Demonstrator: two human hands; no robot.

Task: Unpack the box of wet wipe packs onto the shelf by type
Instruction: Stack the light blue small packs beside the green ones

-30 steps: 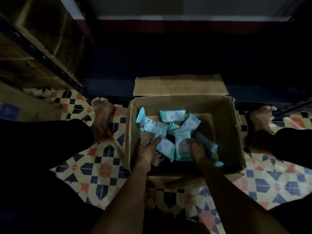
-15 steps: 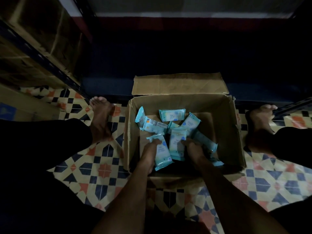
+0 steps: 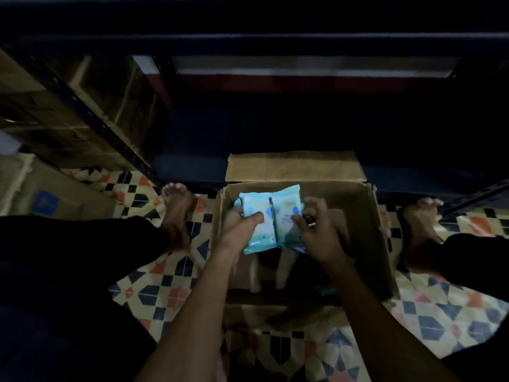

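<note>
An open cardboard box (image 3: 366,232) stands on the tiled floor between my feet. Above it I hold two light blue wet wipe packs side by side. My left hand (image 3: 237,227) grips the left pack (image 3: 257,205), thumb across its front. My right hand (image 3: 316,232) holds the right pack (image 3: 286,205), thumb on its face, fingers curled at its right edge. The packs and my hands hide most of the box's inside. A dark blue shelf (image 3: 303,128) runs just behind the box.
A metal rack upright (image 3: 91,111) with cardboard boxes (image 3: 110,86) stands at the left. Another carton (image 3: 41,194) sits on the floor at far left. My bare feet (image 3: 176,210) flank the box. The back flap (image 3: 294,165) leans toward the shelf.
Both hands have lifted out of the box, each with a pack, and brought the two packs together above it. The camera has tilted up toward the shelf.
</note>
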